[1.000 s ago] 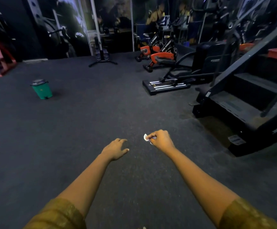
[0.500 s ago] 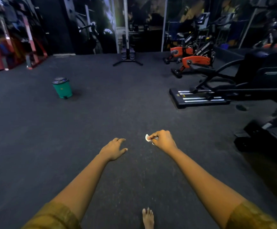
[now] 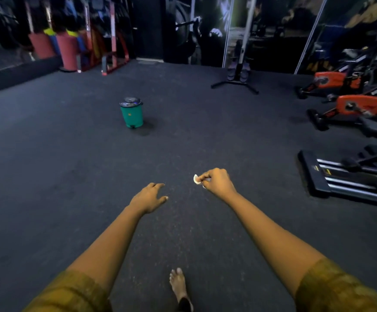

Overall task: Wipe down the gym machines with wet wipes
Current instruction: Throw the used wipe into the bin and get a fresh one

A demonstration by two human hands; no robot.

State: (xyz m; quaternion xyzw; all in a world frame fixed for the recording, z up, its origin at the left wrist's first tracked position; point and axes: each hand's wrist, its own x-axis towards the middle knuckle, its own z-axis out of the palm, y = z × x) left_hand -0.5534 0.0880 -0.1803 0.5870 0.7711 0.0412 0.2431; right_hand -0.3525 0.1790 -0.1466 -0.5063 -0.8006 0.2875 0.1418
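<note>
While your right hand (image 3: 217, 183) pinches the balled wet wipe (image 3: 197, 179) at its fingertips and your left hand (image 3: 148, 198) hangs loose-fingered, empty, that thin pinch could drop it on the floor (image 3: 70, 176), well short of the green bin (image 3: 131, 113) ahead.

The light is dim, the far wall (image 3: 151, 30) murky and blurred. Edges bow outward. The green bin (image 3: 131, 113) casts a soft shadow rightward.

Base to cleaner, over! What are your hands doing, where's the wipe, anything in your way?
Left hand open, empty. Right hand pinching the crumpled wipe. Green bin ahead on the floor, lid shut. Nothing in the way to it.
</note>
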